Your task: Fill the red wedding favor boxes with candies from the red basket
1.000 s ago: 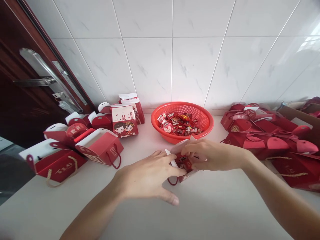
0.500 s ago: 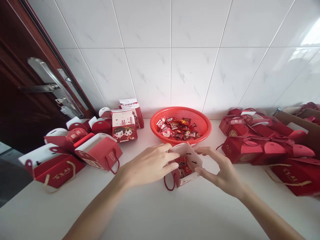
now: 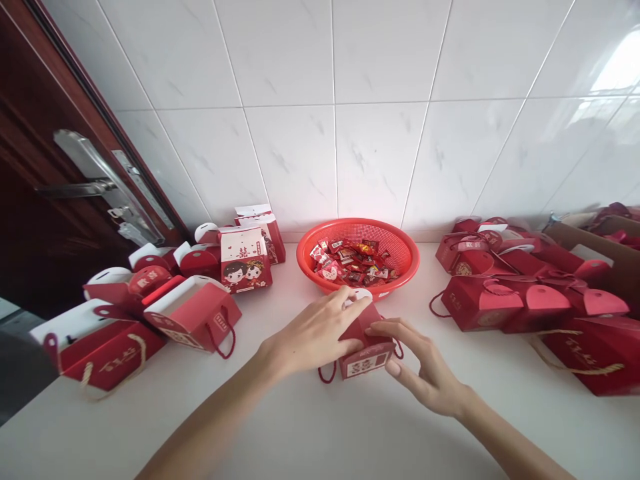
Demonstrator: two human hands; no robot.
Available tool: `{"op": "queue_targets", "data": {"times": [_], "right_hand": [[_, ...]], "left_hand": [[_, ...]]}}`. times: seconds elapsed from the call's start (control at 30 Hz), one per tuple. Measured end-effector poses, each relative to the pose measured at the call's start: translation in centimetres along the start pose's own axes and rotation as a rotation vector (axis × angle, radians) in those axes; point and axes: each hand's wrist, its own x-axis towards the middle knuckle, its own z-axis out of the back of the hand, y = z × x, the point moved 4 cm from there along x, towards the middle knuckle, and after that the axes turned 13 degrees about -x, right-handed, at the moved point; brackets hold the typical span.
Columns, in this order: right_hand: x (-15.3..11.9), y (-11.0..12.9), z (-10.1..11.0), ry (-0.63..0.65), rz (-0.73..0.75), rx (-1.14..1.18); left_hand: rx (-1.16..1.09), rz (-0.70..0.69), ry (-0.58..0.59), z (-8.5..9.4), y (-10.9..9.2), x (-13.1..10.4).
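A small red gift box [image 3: 367,363] with a cord handle at each side stands on the white tabletop, in front of the candy basket. Its top panels are folded over, so the contents are hidden; one pale rounded flap sticks up at the back. My left hand [image 3: 317,333] holds the box's left side, thumb low and fingers over the top. My right hand [image 3: 425,363] grips its right side, fingers on the top panel and thumb by the front right corner. Just behind, the red plastic basket [image 3: 411,267] contains wrapped candies [image 3: 357,260].
At left stand several open red boxes [image 3: 193,310] and a box with two cartoon figures [image 3: 245,260]. Several closed red boxes [image 3: 483,303] crowd the right, beside a brown cardboard carton [image 3: 565,235]. A tiled wall [image 3: 375,167] rises behind; a dark door [image 3: 45,147] is at left.
The box's top was open, showing red packets inside; its panels are now folded down over them. Both hands have stayed at the box, the right one now over its top. The view shifted slightly.
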Motion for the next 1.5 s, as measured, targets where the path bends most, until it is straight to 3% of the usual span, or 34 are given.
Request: {"op": "queue_targets", "data": {"times": [0.17,0.4,0.57,0.7,0.97,1.17,1.5], "right_hand": [[-0.3,-0.6,-0.2,-0.062,-0.017,-0.004],[-0.4,-1.4,-0.7,-0.135,-0.07,0.038],[-0.4,-1.4,-0.9,-0.164,-0.105,0.04],[-0.4,-1.4,-0.8,-0.239,-0.128,-0.017],[-0.3,-1.7,-1.0,-0.322,-0.175,-0.067],[-0.2,-1.5,-1.4,-0.332,-0.124,-0.074],[-0.2,-1.8,-1.8,-0.299,-0.145,-0.092]], "left_hand": [[0.061,-0.001,-0.051,0.0,0.2,0.1],[0.148,0.14,-0.236,0.2,1.2,0.3],[0.063,0.179,-0.142,-0.1,0.8,0.5],[0.016,0.146,-0.134,-0.2,0.3,0.6],[-0.144,0.096,0.007,0.2,1.7,0.7],[-0.235,0.114,0.024,0.6,1.9,0.7],[-0.248,0.144,0.03,-0.8,2.7,1.3]]}}
